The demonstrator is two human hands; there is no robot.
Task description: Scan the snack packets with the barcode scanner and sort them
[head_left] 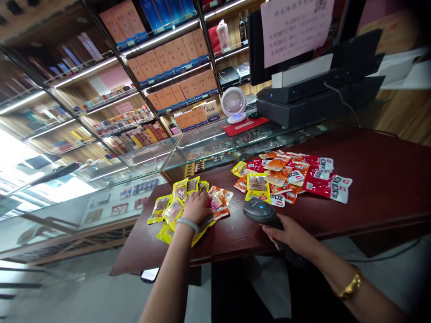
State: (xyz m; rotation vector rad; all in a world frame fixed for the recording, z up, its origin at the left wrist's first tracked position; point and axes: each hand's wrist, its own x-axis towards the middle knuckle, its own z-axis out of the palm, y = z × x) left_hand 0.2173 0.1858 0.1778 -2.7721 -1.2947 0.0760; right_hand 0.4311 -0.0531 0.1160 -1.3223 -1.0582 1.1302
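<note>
My left hand [198,208], wearing a pale bangle, lies on a pile of yellow snack packets [158,208]. Its fingers reach over the packets and are partly hidden among them. Beside the thumb are orange and red snack packets [220,211]. My right hand [291,233] is wrapped round the handle of a black barcode scanner [259,211], which has a small blue light on top. The scanner's head hovers near the table's front edge, just in front of a second heap of orange snack packets [278,177]. That heap also has red-and-white packets [328,184] and a yellow packet [258,186].
The dark red table [377,179] carries both heaps. Behind it stand a glass display counter [202,152], a small white fan [233,103] and a cash register [303,98] with a paper notice [296,31]. Shelves of boxes [171,58] line the back. A phone [150,274] shows below the table edge.
</note>
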